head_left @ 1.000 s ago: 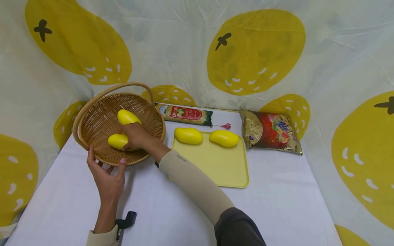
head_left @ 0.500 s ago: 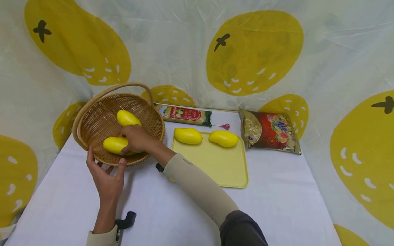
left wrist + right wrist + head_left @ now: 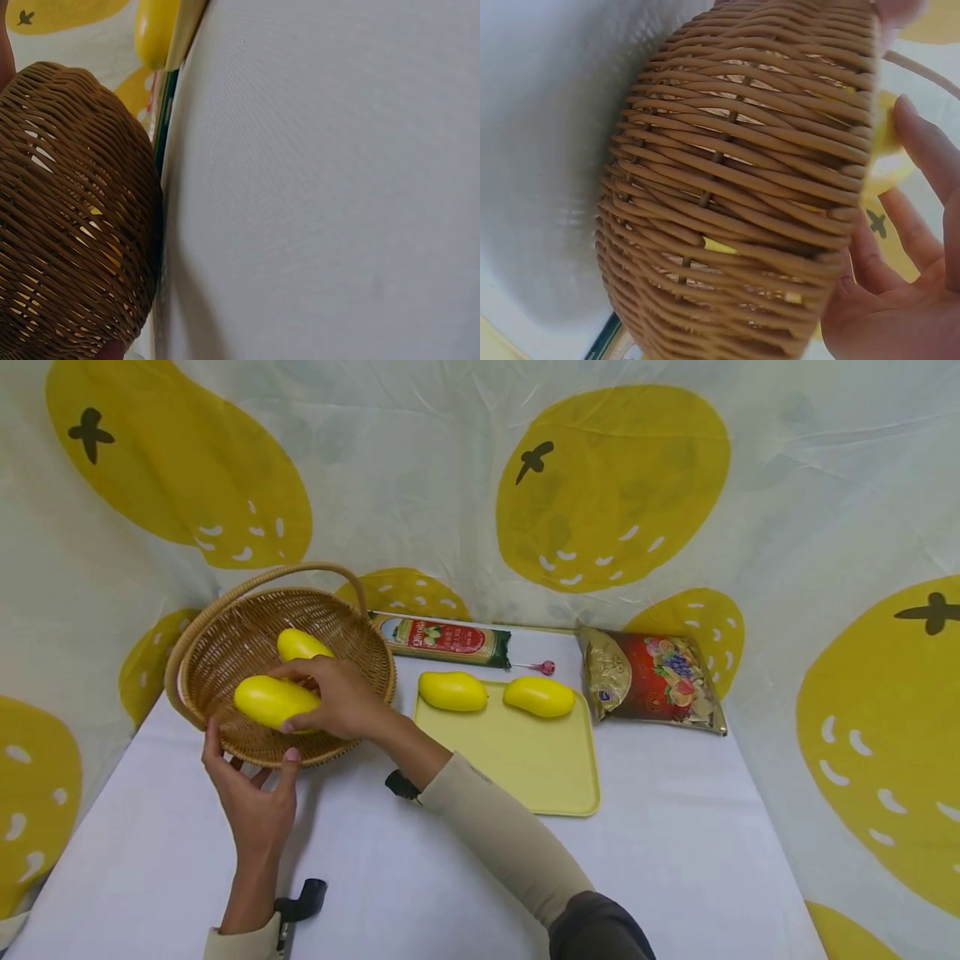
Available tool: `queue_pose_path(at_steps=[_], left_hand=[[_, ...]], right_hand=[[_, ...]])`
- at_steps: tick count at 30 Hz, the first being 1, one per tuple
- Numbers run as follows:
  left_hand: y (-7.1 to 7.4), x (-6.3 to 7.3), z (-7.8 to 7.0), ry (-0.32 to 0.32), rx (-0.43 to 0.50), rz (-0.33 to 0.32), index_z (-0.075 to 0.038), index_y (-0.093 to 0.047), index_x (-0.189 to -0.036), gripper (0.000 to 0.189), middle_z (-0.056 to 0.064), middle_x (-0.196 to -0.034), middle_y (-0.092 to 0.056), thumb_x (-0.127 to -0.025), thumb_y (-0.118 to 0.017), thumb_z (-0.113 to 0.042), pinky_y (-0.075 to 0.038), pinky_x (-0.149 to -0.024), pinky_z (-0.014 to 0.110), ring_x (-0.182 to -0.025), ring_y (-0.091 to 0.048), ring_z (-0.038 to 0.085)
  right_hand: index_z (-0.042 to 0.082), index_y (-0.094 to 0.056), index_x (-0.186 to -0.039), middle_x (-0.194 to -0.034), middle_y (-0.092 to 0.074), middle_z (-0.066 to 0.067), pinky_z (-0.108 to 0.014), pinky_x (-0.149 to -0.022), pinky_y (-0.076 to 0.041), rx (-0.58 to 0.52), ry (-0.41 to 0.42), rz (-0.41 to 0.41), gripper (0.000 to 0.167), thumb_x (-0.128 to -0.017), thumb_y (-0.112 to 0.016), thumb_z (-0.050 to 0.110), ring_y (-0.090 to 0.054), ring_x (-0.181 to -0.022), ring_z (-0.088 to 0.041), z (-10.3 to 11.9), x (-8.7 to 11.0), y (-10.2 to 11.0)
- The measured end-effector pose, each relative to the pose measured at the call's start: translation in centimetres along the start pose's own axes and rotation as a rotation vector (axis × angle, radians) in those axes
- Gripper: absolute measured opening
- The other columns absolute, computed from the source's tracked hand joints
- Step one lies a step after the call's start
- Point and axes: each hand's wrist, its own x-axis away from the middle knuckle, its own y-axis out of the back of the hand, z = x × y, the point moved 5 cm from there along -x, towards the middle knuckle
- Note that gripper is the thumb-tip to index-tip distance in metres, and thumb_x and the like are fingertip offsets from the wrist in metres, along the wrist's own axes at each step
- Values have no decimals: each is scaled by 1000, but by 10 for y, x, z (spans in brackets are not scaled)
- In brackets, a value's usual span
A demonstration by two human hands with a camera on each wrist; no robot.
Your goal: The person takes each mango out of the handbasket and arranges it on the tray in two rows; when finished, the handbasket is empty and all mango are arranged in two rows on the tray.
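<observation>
In the head view a wicker basket (image 3: 225, 652) with an arched handle stands on the left of the table. My left hand (image 3: 251, 802) grips its near rim, fingers partly hidden behind the wickerwork. Over the basket's opening my right hand (image 3: 341, 697) holds a yellow mango (image 3: 273, 700) between thumb and fingers. A second mango (image 3: 300, 645) lies inside the basket, partly covered by the right hand. The right wrist view shows the basket's woven side (image 3: 735, 165) close up, with the right hand's fingers (image 3: 922, 142) past the rim at the held mango.
Right of the basket lies a pale yellow tray (image 3: 525, 777), with two mangoes (image 3: 452, 692) along its far edge. Behind it are a long green-and-red packet (image 3: 450, 639) and a lollipop (image 3: 547, 667). A red-and-gold bag (image 3: 660, 681) lies at the right. A patterned cloth hangs behind.
My right hand has raised the near mango and shifted it left toward the basket's near-left rim. The left hand keeps its grip on the basket. The head view has shifted slightly.
</observation>
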Motion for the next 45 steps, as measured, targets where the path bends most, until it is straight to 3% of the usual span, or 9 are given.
queue_pose_path(at_steps=[7, 13, 23, 31, 38, 45], left_hand=[[2, 0, 2, 15, 9, -9, -34, -15, -169, 103, -10, -173, -20, -90, -81, -23, -55, -109, 45, -148, -43, 34], [2, 0, 5, 8, 14, -4, -34, -14, -169, 105, -8, -173, -21, -90, -81, -21, -56, -107, 39, -147, -43, 33], [2, -1, 2, -27, 28, -5, -32, -15, -169, 104, -7, -172, -22, -89, -80, -17, -55, -104, 31, -145, -44, 32], [1, 0, 2, -19, 23, -7, -33, -15, -169, 104, -8, -172, -22, -89, -80, -19, -53, -99, 25, -144, -44, 31], [1, -1, 4, -19, 42, -6, -32, -15, -169, 103, -6, -172, -23, -90, -80, -17, -53, -101, 29, -144, -43, 29], [-1, -1, 3, -17, 49, -2, -32, -15, -169, 104, -6, -172, -23, -89, -79, -15, -53, -104, 33, -145, -42, 30]], right_hand=[[19, -66, -145, -138, -68, 1, -13, -96, -52, -151, 51, -123, 69, -82, -93, 28, -62, -118, -7, 2, 23, 18], [19, -67, -143, -143, -68, 0, -12, -93, -53, -200, 70, -214, 67, -81, -94, 27, -65, -114, -8, 0, 46, 35], [22, -67, -143, -140, -68, 5, -24, -98, -56, -274, 74, -302, 65, -83, -93, 25, -63, -118, -10, -14, 85, 64], [27, -66, -144, -140, -66, 10, -39, -102, -59, -240, -15, -342, 64, -85, -91, 26, -64, -121, -13, -40, 119, 80], [30, -68, -141, -134, -68, 9, -37, -102, -58, -195, -95, -371, 64, -82, -93, 23, -64, -120, -12, -66, 143, 81], [29, -69, -140, -133, -68, 9, -43, -103, -58, -182, -174, -364, 65, -81, -94, 20, -63, -120, -15, -93, 157, 74]])
